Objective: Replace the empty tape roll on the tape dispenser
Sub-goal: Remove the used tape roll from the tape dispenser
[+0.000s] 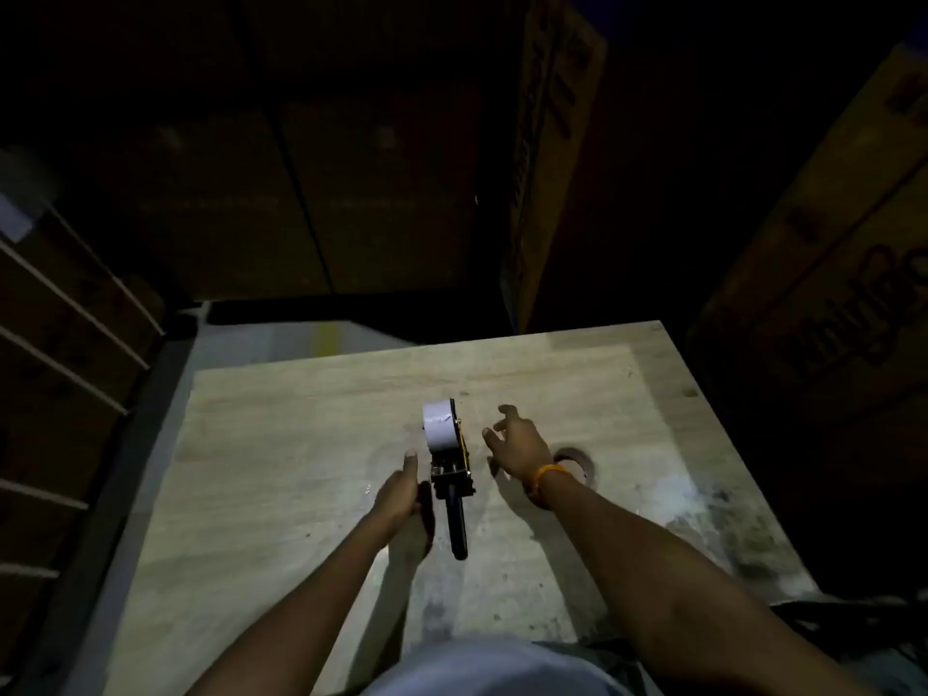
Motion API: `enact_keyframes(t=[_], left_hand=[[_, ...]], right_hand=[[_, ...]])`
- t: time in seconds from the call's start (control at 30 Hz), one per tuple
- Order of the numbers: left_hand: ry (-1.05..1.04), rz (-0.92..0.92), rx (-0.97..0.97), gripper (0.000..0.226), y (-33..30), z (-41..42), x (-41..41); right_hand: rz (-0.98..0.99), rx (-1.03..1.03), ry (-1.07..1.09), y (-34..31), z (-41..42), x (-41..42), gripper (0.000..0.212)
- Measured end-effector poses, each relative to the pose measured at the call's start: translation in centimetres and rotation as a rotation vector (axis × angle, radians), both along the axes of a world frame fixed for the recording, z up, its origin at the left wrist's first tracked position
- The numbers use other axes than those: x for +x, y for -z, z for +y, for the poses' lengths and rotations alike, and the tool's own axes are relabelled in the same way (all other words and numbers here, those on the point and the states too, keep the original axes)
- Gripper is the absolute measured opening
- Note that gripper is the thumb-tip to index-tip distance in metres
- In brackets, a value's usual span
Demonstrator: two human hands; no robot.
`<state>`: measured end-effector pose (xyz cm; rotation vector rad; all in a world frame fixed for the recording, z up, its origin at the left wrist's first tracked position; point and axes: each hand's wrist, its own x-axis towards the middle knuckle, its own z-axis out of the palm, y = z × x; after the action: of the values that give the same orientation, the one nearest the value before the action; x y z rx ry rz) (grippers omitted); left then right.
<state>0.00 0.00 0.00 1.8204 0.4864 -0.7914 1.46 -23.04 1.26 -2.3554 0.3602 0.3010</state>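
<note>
Head view, looking down on a pale wooden table (pixel 281 444) in a dim room. The tape dispenser (pixel 450 474) stands on the table near its middle, its black handle (pixel 457 527) pointing toward the viewer and a white tape roll (pixel 438 428) mounted at the far end. The left hand (pixel 399 489) lies just left of the dispenser, forearm running in from the lower edge, palm turned toward the tool, fingers curled loosely under and the thumb (pixel 411 462) extended forward beside the roll; it holds nothing, and whether it touches the dispenser cannot be told. The right hand (pixel 519 447) hovers just right of the roll, apart from it, wrist slightly raised, fingers (pixel 504 413) spread and gently bent in a wide, empty grasp. An orange band (pixel 545 477) circles the right wrist. Beyond the right wrist, partly hidden by it, a brown cardboard ring (pixel 577 462) lies flat on the table. The near right part of the tabletop bears dark smudges (pixel 723 535). Cardboard boxes (pixel 828 303) stand stacked in shadow behind and to the right of the table; their printing is too dark to read
</note>
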Motion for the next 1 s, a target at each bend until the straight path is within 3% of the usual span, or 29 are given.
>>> enact_keyframes(t=[0.13,0.2,0.3,0.4,0.57,0.67,0.73,0.87,0.93,1.0], left_hand=[[-0.129,0.306,-0.231,0.044,-2.0,-1.3,-1.0],[-0.128,0.319,-0.289,0.027,-1.4,-1.6,-1.2],[-0.121,0.312,-0.379,0.044,-0.9,-2.2,-1.6],[-0.118,0.308,-0.439,0.044,-1.2,-3.0,-1.5],[-0.036,0.272,-0.296,0.045,-0.3,-3.6,-0.1],[-0.051,0.263,-0.256,0.013,-1.2,-3.7,0.6],[-0.066,0.255,-0.225,0.029,-1.1,-3.8,1.3],[-0.030,0.144,-0.051,0.024,-1.0,-3.9,2.0],[0.053,0.040,0.114,0.038,-0.4,-3.6,2.0],[0.099,-0.051,0.229,0.031,-0.3,-3.3,1.8]], right_hand=[[0.019,0.130,0.066,-0.4,0.5,0.7,0.048],[0.000,0.169,0.078,-0.2,0.7,1.2,0.043],[0.003,0.294,0.101,-0.4,1.2,1.9,0.032],[0.036,0.357,0.101,-0.8,1.6,2.6,0.030],[0.034,0.389,0.089,-1.3,1.7,3.7,0.034],[0.024,0.393,0.097,-1.6,1.7,4.4,0.035],[0.030,0.395,0.105,-1.4,1.8,5.0,0.036],[0.011,0.339,0.094,-1.3,1.8,5.8,0.048],[0.010,0.368,0.102,-1.5,1.7,6.0,0.061],[0.030,0.390,0.096,-1.6,1.5,6.1,0.076]])
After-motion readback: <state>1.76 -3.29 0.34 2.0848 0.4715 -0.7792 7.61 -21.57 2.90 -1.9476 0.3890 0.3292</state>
